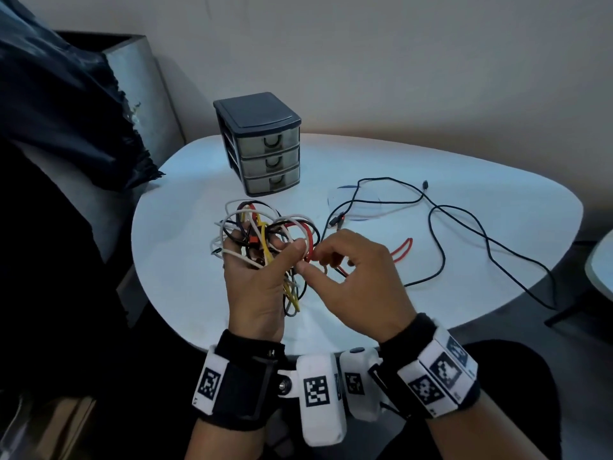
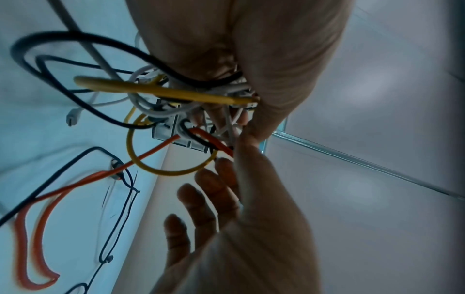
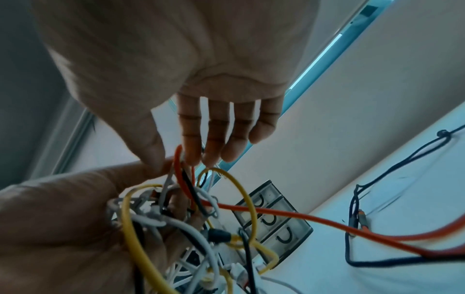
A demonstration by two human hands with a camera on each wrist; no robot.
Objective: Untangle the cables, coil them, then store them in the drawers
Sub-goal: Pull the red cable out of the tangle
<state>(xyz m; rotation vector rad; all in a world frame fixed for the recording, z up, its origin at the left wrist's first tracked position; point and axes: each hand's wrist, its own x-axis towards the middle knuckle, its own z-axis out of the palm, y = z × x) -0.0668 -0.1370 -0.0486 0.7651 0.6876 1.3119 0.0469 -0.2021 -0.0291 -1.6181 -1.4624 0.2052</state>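
A plain pale wall stands behind your smooth, rounded white desk (image 1: 185, 267), and a dark crumpled cloth (image 1: 66, 104) hangs over the seat at the left. Near the back of the desk sits a small plastic set of drawers (image 1: 262, 144): dark grey frame, three cloudy see-through fronts with curved handles, all closed.

Your left hand (image 1: 255, 283) holds up the tangle of cables (image 1: 262, 234) above the desk, a loose knot of thin, round, rubbery cords in white, yellow, black and red. Its fingers curl round the knot, and the thumb presses in from the front. Your right hand (image 1: 358, 280) meets it at the knot's right side; thumb and first finger pinch a loop of the red cable (image 3: 180, 175), while the other fingers (image 3: 234, 139) hang loosely bent and apart from the cords.

The red cable runs on to the desk at the right. A long black cable (image 1: 464, 227) lies there in wide, slack bends, free of the knot.
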